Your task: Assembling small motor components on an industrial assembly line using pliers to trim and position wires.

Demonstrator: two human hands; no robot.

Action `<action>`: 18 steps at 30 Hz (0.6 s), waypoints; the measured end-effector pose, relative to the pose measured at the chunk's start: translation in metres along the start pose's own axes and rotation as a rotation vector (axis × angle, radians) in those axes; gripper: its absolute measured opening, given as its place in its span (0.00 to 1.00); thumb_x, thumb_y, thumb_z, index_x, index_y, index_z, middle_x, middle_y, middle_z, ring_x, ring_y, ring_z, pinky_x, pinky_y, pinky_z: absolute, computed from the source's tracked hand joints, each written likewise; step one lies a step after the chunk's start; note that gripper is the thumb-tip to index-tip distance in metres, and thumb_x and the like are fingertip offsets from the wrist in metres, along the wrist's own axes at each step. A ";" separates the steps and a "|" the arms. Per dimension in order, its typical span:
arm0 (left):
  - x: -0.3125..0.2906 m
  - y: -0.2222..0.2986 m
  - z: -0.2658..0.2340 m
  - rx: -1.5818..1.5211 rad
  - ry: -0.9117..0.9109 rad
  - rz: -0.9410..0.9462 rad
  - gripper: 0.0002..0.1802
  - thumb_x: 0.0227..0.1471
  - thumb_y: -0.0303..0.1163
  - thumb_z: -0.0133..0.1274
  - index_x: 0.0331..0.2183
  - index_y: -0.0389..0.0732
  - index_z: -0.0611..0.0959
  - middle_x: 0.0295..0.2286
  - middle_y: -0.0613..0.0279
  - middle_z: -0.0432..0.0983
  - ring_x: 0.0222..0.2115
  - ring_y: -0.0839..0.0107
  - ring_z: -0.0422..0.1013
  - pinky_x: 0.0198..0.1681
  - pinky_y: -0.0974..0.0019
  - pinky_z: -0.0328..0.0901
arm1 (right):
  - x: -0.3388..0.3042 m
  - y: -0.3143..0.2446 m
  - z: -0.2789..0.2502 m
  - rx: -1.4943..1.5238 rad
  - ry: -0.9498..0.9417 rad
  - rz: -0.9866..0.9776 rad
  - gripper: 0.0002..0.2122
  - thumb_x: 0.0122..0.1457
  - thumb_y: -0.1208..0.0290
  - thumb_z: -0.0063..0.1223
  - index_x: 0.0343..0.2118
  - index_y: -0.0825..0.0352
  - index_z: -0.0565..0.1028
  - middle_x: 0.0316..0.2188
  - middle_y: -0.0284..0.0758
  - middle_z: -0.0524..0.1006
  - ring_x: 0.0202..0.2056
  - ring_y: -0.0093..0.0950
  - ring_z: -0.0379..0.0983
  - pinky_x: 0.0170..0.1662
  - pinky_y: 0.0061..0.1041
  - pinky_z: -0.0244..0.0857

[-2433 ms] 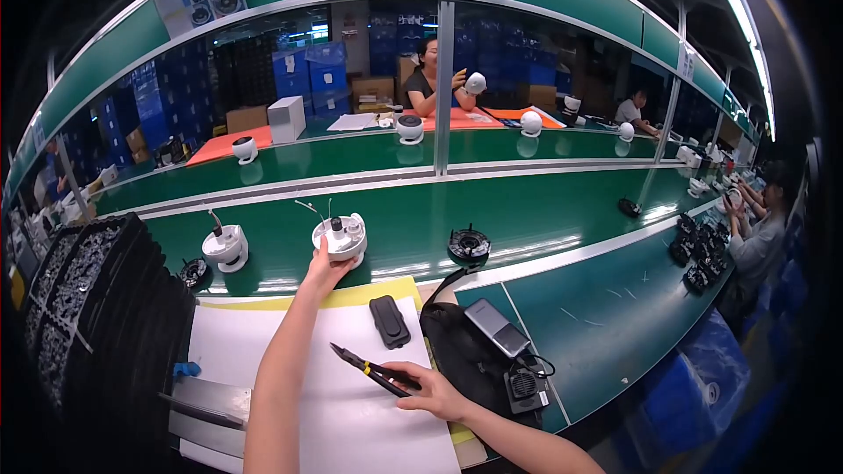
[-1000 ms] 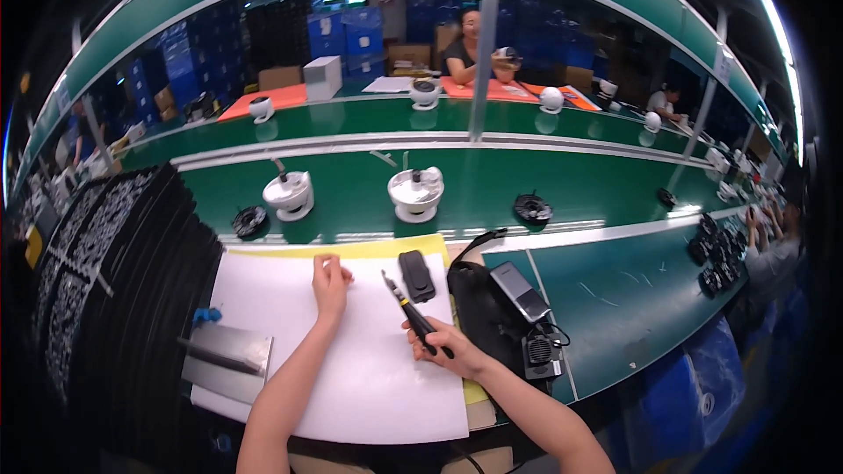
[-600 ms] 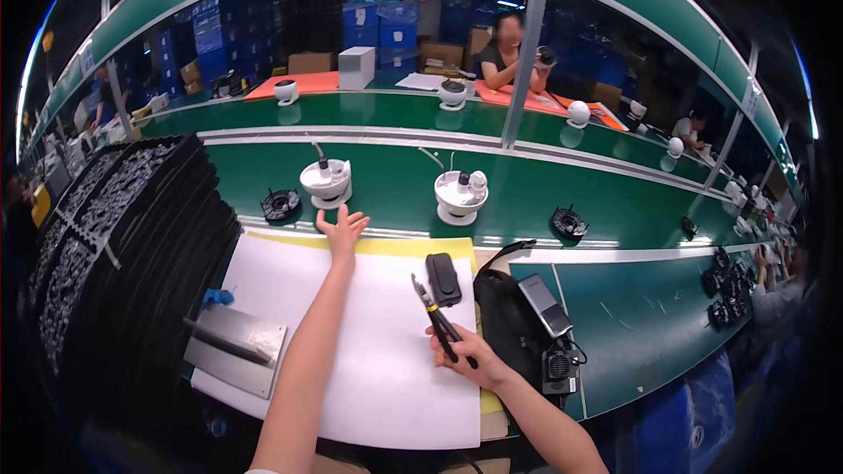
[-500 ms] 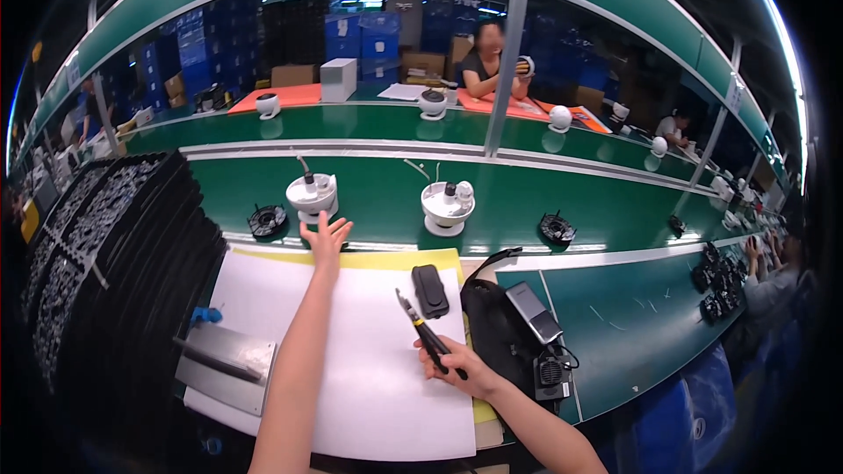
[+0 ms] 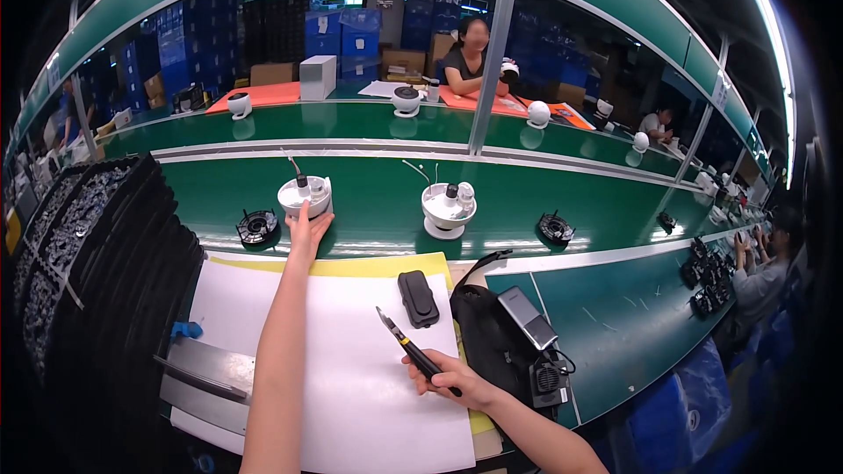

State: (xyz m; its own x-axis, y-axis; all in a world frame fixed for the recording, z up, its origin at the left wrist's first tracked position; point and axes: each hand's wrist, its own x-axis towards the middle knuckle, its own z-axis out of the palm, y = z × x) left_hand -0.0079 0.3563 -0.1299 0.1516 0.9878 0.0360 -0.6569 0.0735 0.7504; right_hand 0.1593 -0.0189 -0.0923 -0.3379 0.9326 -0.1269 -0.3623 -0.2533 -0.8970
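Note:
My left hand (image 5: 307, 233) reaches onto the green conveyor and holds a white bowl-shaped housing (image 5: 290, 203), its fingers wrapped round the lower front and side. A dark-tipped cable rises out of this housing, and its foot is hidden behind the hand. My right hand (image 5: 452, 379) is closed round pliers (image 5: 413, 349) with black handles and a yellow band. Their metal jaws point up and left above the white sheet (image 5: 351, 386). Right of the left hand stands a second white housing (image 5: 449, 208) on its round foot, loose wires sticking up.
Black ring-shaped parts (image 5: 257, 227) lie along the conveyor (image 5: 378, 237). On my bench are a small black case (image 5: 419, 298), a black pouch (image 5: 486, 333), a grey power bank (image 5: 527, 316) and a metal plate (image 5: 211, 369). Stacked black trays (image 5: 105, 272) rise at left. Co-workers sit opposite and far right.
My left hand has moved from in front of the left white housing to a grip on it. The pliers stay in my right hand, their tip shifted slightly left. The whole view has shifted a little.

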 end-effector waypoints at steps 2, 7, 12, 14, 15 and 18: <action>0.004 -0.002 -0.001 0.006 -0.025 0.025 0.40 0.52 0.41 0.50 0.54 0.45 0.40 0.42 0.39 0.63 0.37 0.54 0.73 0.39 0.63 0.71 | 0.001 -0.001 0.000 -0.023 0.013 0.005 0.24 0.52 0.65 0.46 0.51 0.70 0.61 0.36 0.30 0.65 0.34 0.18 0.65 0.44 0.17 0.59; -0.002 0.000 0.006 -0.034 -0.064 -0.002 0.38 0.51 0.35 0.51 0.52 0.42 0.44 0.42 0.40 0.63 0.37 0.55 0.73 0.39 0.64 0.71 | 0.002 -0.001 0.000 -0.028 0.014 0.006 0.24 0.52 0.65 0.47 0.52 0.70 0.61 0.35 0.30 0.65 0.34 0.18 0.65 0.44 0.18 0.59; -0.015 0.006 0.006 0.030 -0.103 0.070 0.36 0.49 0.31 0.51 0.51 0.42 0.46 0.41 0.43 0.65 0.35 0.56 0.73 0.39 0.65 0.71 | 0.004 0.001 0.001 -0.031 -0.004 -0.015 0.24 0.52 0.65 0.47 0.51 0.70 0.61 0.35 0.29 0.66 0.33 0.17 0.66 0.40 0.15 0.59; -0.026 0.009 0.010 -0.014 -0.115 0.079 0.36 0.49 0.32 0.51 0.51 0.42 0.46 0.41 0.44 0.66 0.35 0.56 0.73 0.39 0.65 0.71 | 0.006 0.001 0.000 -0.032 -0.021 -0.023 0.24 0.51 0.65 0.47 0.51 0.70 0.61 0.35 0.29 0.66 0.32 0.16 0.66 0.33 0.11 0.57; -0.033 0.010 0.015 -0.062 -0.137 0.090 0.35 0.49 0.32 0.51 0.50 0.43 0.46 0.40 0.44 0.66 0.35 0.55 0.73 0.38 0.66 0.71 | 0.006 0.002 0.000 -0.003 0.005 -0.047 0.24 0.51 0.66 0.47 0.51 0.70 0.62 0.35 0.28 0.67 0.31 0.14 0.66 0.27 0.09 0.53; -0.063 0.009 0.019 -0.085 -0.141 0.045 0.33 0.50 0.32 0.51 0.49 0.46 0.47 0.40 0.42 0.66 0.35 0.56 0.73 0.36 0.65 0.71 | 0.003 0.001 -0.004 0.027 0.028 -0.004 0.32 0.46 0.57 0.53 0.52 0.71 0.59 0.37 0.31 0.67 0.36 0.20 0.68 0.45 0.22 0.60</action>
State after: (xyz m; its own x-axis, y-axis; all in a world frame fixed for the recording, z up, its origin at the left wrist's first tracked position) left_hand -0.0090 0.2916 -0.1126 0.2184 0.9618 0.1652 -0.7245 0.0463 0.6877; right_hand 0.1616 -0.0149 -0.0950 -0.3120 0.9404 -0.1357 -0.3869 -0.2562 -0.8858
